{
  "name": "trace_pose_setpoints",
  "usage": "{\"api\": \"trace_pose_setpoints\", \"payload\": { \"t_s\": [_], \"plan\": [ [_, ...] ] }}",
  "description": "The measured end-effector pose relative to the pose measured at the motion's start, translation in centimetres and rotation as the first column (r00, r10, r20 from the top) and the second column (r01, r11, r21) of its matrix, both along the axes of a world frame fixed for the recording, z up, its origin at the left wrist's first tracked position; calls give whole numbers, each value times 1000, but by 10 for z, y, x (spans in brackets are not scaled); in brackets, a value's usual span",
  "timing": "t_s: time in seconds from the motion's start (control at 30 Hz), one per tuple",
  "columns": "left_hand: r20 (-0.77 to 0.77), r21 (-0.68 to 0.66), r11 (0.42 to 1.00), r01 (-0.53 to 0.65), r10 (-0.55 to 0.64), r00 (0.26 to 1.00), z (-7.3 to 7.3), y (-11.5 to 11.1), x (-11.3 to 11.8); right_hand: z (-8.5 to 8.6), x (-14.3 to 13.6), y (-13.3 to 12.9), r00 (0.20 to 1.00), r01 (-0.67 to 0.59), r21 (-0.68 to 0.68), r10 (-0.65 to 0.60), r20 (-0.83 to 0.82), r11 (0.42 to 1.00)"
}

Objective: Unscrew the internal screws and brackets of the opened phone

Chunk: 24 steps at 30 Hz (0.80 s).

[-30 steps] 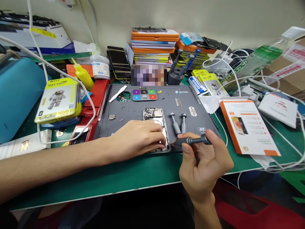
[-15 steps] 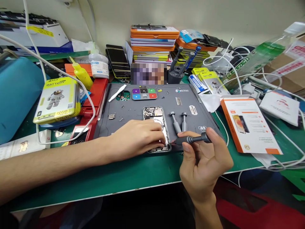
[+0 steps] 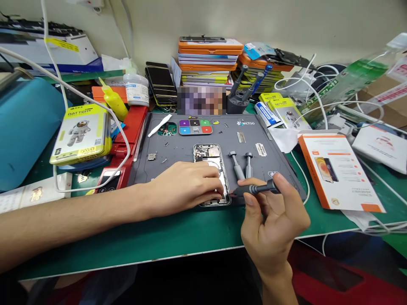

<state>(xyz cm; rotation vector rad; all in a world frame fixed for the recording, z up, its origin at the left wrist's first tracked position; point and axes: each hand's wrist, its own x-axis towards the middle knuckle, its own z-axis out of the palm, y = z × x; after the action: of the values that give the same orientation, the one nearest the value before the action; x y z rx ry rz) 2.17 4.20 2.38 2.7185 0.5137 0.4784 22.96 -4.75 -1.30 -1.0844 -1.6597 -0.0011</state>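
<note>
"Item?"
"Opened, silver-rimmed rectangular phone point(image 3: 208, 151); lay on flat grey mat point(image 3: 178, 146). I judged it light, stiff, fragile: edge hold."
"Hands?"
"Right hand point(image 3: 276, 214) held slim grey screwdriver point(image 3: 255, 188); left hand point(image 3: 189, 181) curled over phone, grip unclear."

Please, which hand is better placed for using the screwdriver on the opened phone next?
Probably the right hand: it holds the screwdriver, its tip close to the opened phone. The left hand lies over the phone, no visible tool in it.
</note>
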Motion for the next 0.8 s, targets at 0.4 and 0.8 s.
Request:
{"api": "trace_pose_setpoints", "payload": {
  "t_s": [0.4, 0.8],
  "plan": [
    [-16, 29, 1000, -3, 4, 1000, 1, -1, 0, -2, 0, -1, 997, 47, 7, -47, 59, 999],
    [2, 48, 999, -12, 12, 1000, -1, 0, 1, 4, -2, 0, 999, 38, -22, -38, -2, 999]
  ]
}}
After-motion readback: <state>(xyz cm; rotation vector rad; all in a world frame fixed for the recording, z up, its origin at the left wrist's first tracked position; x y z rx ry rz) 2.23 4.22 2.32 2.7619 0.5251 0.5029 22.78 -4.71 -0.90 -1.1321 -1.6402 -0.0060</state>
